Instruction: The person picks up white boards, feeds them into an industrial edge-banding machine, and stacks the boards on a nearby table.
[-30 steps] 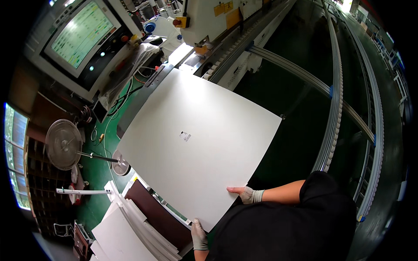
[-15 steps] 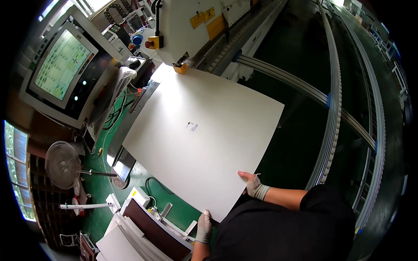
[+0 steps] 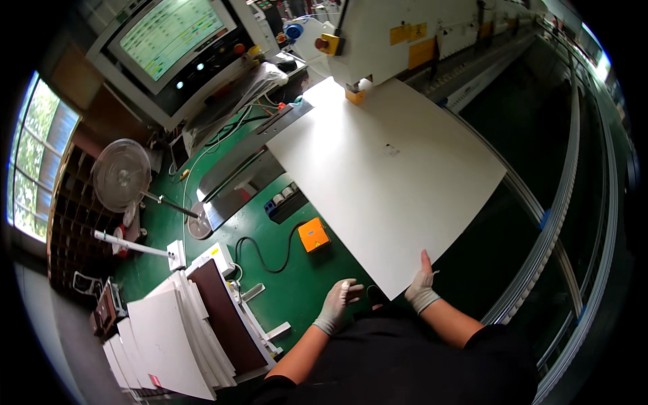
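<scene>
A large white panel (image 3: 398,196) with a small printed label stretches away from me, its far edge beneath the machine head (image 3: 378,40). My right hand (image 3: 422,286), in a pale glove with bare thumb tip, grips the near right edge. Its thumb lies along the edge and the other fingers are partly hidden. Just left of the near corner is my left hand (image 3: 341,302), gloved too, off the panel with loosely bent fingers apart and nothing visible in them.
A control screen (image 3: 172,40) stands far left, with a round fan (image 3: 123,175) below it. White panels (image 3: 169,337) lean in a stack at the lower left. An orange box (image 3: 313,235) with a cable sits on the green floor. Metal rails (image 3: 567,182) run along the right.
My left hand has come off the panel's near edge, while my right hand stays at its edge. The view has turned left, revealing the orange box and more of the stack.
</scene>
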Demonstrator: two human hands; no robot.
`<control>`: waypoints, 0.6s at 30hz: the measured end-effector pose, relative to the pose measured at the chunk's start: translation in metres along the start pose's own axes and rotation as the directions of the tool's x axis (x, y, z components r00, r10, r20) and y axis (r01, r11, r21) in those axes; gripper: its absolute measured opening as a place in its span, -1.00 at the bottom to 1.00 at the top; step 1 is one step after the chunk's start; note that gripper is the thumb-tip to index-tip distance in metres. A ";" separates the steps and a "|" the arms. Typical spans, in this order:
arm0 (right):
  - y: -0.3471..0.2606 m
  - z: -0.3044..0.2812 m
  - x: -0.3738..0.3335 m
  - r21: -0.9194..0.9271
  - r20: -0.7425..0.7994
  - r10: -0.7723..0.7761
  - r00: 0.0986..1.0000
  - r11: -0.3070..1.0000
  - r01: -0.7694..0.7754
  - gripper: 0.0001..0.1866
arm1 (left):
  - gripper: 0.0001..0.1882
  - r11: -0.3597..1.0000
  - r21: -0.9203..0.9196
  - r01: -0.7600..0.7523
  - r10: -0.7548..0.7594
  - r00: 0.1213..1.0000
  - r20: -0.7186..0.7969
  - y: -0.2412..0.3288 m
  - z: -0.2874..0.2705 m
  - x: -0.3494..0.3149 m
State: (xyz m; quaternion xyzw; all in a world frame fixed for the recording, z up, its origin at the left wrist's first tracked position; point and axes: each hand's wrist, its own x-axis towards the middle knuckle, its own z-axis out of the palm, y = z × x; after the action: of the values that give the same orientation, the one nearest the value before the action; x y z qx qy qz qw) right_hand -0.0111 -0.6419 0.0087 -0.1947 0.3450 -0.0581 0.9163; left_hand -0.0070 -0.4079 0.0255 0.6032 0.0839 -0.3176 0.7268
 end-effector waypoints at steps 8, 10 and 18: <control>-0.056 -0.004 0.031 0.012 0.107 -0.006 0.994 1.000 0.004 -0.30 | -0.67 0.762 0.548 0.345 0.075 0.793 -0.604 -0.141 -0.158 -0.136; -0.080 -0.015 0.048 -0.020 0.125 0.000 0.992 1.000 0.003 -0.28 | -0.70 0.613 0.646 0.454 0.186 0.712 -0.677 -0.208 -0.210 -0.208; -0.155 -0.061 0.128 -0.532 -0.044 -0.524 0.850 0.733 0.424 -0.42 | -0.72 0.982 -0.027 0.185 -0.012 -0.086 -0.996 -0.230 -0.300 -0.353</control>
State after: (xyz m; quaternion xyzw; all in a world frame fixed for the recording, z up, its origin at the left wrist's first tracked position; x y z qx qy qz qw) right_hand 0.0497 -0.8341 -0.0498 -0.5021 0.3724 -0.2172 0.7497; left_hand -0.3352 -0.0177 -0.0627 0.6759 0.6148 0.1706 0.3689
